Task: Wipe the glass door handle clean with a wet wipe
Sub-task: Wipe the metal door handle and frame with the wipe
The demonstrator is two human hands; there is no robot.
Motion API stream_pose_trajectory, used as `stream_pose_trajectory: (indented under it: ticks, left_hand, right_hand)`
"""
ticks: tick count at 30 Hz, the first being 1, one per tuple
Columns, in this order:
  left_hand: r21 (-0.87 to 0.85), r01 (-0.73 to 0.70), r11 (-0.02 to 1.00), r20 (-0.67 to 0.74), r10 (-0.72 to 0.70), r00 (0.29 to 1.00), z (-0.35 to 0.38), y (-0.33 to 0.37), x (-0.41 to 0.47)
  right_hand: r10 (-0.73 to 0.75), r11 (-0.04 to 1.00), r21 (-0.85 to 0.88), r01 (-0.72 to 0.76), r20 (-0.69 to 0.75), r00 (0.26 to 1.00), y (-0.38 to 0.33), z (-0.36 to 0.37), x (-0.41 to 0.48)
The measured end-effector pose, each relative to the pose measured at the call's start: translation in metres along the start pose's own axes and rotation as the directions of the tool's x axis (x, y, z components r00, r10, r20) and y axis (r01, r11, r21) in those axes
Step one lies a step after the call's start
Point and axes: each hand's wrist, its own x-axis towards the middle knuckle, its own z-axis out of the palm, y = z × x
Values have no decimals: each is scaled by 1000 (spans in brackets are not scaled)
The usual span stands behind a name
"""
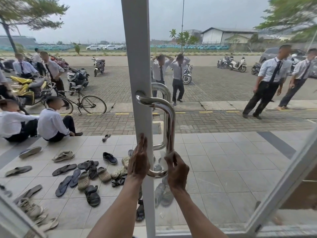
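A polished steel handle (pixel 169 117) curves out from the white door frame (pixel 137 66) and runs down the glass door. My right hand (pixel 176 170) pinches a thin, see-through wet wipe (pixel 163 156) against the handle's lower bend. My left hand (pixel 139 160) lies flat on the frame with its fingers straight, just left of the handle's lower mount. A second, matching handle shows through the glass on the outer side.
Beyond the glass, several shoes and sandals (pixel 85 176) litter the tiled porch. People in white shirts (pixel 53 124) sit at the left and stand in the paved yard among motorbikes and a bicycle (pixel 82 102). A second glass door frame (pixel 281 191) slants in at the right.
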Motion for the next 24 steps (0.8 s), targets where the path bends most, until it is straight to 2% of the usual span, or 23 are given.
stream_pose_trajectory:
  ticks: [5,10,18,24]
  left_hand:
    - [35,-2,999,4,2,1000,-5,5,6]
    - [83,6,997,24,-8,1000,-13,6,9]
    - [122,22,992,56,-29,998,-29,12,14]
    - [110,37,993,51,-43,998,-45,12,20]
  right_hand:
    - [-82,996,41,82,13,997,-30,-11,20]
    - [-164,983,80,167,-45,985,-59,-17,40]
    - [-287,949,117,292,-58,956,-107,-31,75]
    - [-419,908,12,420,-47,907,-137,-39,97]
